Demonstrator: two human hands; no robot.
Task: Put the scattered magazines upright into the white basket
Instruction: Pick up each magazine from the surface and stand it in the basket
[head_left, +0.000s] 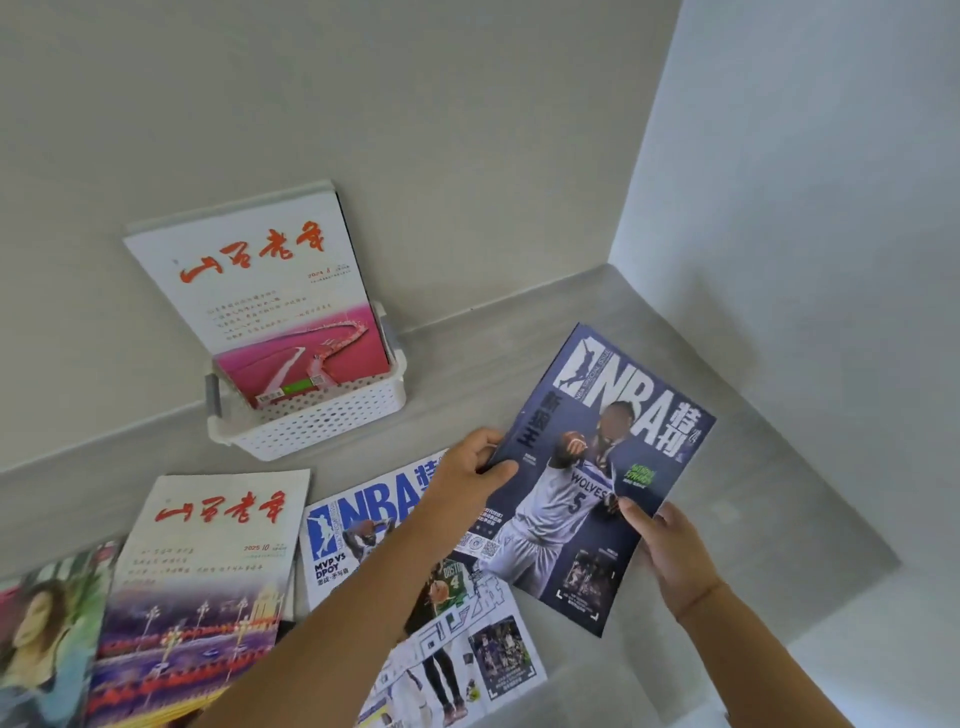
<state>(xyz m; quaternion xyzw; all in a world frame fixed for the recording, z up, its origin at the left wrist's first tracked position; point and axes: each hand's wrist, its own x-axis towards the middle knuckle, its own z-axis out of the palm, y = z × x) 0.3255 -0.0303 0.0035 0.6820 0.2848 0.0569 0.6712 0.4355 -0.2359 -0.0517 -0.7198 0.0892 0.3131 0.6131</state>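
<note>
A dark blue NBA magazine (613, 447) is held tilted above the grey surface. My left hand (467, 483) grips its left edge and my right hand (670, 551) grips its lower right edge. The white perforated basket (322, 421) stands against the wall to the left. A white and pink magazine with red lettering (260, 291) stands upright in it, leaning on the wall, with another behind it. Three magazines lie flat in front: a white NBA one (363, 530) under my left arm, a white one with red lettering (208, 561), and one with a woman on its cover (47, 623).
The grey surface (727, 467) ends in a corner, with a beige wall (415, 130) behind and a pale wall (810, 208) on the right. Its front edge (831, 603) runs at the lower right.
</note>
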